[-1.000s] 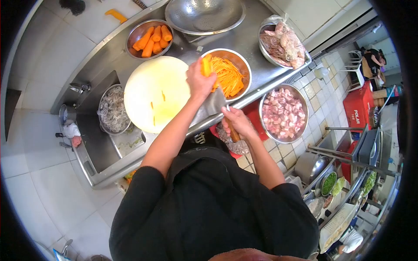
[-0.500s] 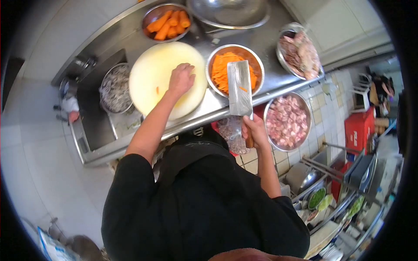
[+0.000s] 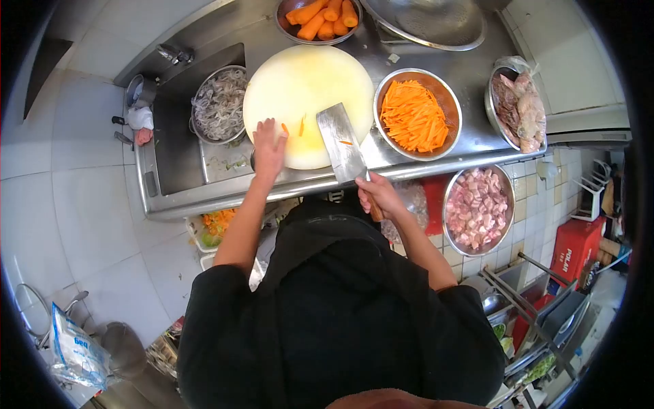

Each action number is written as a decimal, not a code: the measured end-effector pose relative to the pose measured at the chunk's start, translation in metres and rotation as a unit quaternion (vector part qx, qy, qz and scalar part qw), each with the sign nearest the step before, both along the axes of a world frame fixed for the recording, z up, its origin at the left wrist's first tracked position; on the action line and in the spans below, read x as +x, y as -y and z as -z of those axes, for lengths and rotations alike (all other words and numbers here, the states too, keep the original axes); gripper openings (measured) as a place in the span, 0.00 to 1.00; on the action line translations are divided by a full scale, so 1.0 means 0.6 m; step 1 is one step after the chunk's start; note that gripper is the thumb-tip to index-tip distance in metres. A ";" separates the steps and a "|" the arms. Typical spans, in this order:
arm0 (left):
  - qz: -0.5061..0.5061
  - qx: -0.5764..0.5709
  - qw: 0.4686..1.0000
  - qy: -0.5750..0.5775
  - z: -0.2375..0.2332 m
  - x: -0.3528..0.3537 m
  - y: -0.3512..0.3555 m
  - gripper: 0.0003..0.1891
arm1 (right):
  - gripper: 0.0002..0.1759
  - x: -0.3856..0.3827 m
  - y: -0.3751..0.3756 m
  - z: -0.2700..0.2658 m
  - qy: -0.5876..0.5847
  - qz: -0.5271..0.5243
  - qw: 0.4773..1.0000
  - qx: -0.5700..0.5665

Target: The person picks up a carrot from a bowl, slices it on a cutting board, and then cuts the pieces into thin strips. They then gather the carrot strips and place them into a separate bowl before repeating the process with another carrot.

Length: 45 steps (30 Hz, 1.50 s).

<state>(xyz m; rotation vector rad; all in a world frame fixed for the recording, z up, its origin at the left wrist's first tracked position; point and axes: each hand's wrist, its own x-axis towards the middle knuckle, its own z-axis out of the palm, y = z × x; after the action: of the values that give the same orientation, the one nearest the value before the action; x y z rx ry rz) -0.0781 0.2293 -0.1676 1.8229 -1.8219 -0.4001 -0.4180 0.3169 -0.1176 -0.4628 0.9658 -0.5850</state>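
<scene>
My right hand (image 3: 380,196) grips the wooden handle of a cleaver (image 3: 340,142). Its broad blade lies over the right part of the round cutting board (image 3: 300,75), with a carrot strip stuck to it. My left hand (image 3: 270,148) rests at the board's lower left edge, fingers stretched out and holding nothing. Beside its fingertips lies a small carrot piece (image 3: 285,129); another carrot strip (image 3: 302,125) is a little to the right. To the right of the board, a steel bowl (image 3: 455,112) holds a heap of carrot strips (image 3: 415,117).
Peeled carrots (image 3: 323,17) fill a bowl behind the board. A sink (image 3: 178,153) on the left contains a pot of greyish strips (image 3: 221,103). Bagged meat (image 3: 523,105) stands at the counter's right end. A basin of diced meat (image 3: 478,208) sits below the counter edge.
The cleaver has moved left from above the carrot bowl to the board. My left hand has shifted from the board's middle to its lower left edge. The whole view has shifted too.
</scene>
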 end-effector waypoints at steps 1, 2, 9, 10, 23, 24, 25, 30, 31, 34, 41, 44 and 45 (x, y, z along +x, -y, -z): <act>-0.009 0.017 0.999 0.041 -0.007 -0.021 0.000 0.35 | 0.10 0.012 0.006 0.000 0.003 -0.008 1.000 0.009; -0.018 0.034 0.996 0.082 -0.011 -0.052 0.001 0.37 | 0.11 0.025 0.012 0.000 0.006 -0.015 1.000 0.018; -0.064 0.019 0.997 -0.029 -0.001 -0.156 0.002 0.36 | 0.13 0.101 0.024 0.012 0.015 -0.097 0.995 0.015; -0.057 0.010 0.998 -0.026 0.007 -0.150 0.004 0.36 | 0.13 0.102 0.026 0.006 0.024 -0.097 0.995 -0.004; 0.282 -0.072 0.916 -0.277 -0.093 -0.422 0.142 0.28 | 0.12 -0.036 -0.018 -0.144 -0.161 0.193 0.963 -0.098; 0.272 -0.054 0.946 -0.168 -0.078 -0.434 0.160 0.26 | 0.10 -0.049 -0.026 -0.153 -0.184 0.225 0.952 -0.093; 0.259 -0.035 0.964 -0.056 -0.064 -0.444 0.175 0.24 | 0.10 -0.061 -0.033 -0.171 -0.238 0.240 0.938 -0.076; 0.376 -0.089 0.917 -0.102 -0.067 -0.466 0.162 0.12 | 0.09 -0.107 -0.082 -0.164 -0.297 0.352 0.881 -0.109; 0.415 -0.043 0.907 -0.053 -0.073 -0.476 0.151 0.11 | 0.09 -0.109 -0.090 -0.162 -0.312 0.360 0.873 -0.104; 0.484 0.071 0.870 0.069 -0.079 -0.517 0.123 0.09 | 0.08 -0.105 -0.107 -0.171 -0.353 0.384 0.848 -0.091; 0.484 0.060 0.859 0.159 -0.037 -0.578 0.126 0.11 | 0.09 -0.039 -0.154 -0.191 -0.364 0.434 0.821 -0.071; 0.485 0.028 0.858 0.168 -0.037 -0.584 0.133 0.12 | 0.09 -0.003 -0.176 -0.189 -0.354 0.465 0.810 -0.047; 0.488 0.023 0.855 0.174 -0.041 -0.583 0.133 0.12 | 0.09 0.008 -0.183 -0.186 -0.350 0.476 0.806 -0.038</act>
<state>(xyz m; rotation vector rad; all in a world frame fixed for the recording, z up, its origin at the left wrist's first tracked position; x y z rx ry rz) -0.4277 0.1495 -0.1429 0.8677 -2.9389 -0.4753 -0.4135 0.4264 -0.0059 -0.2232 1.9188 -1.4239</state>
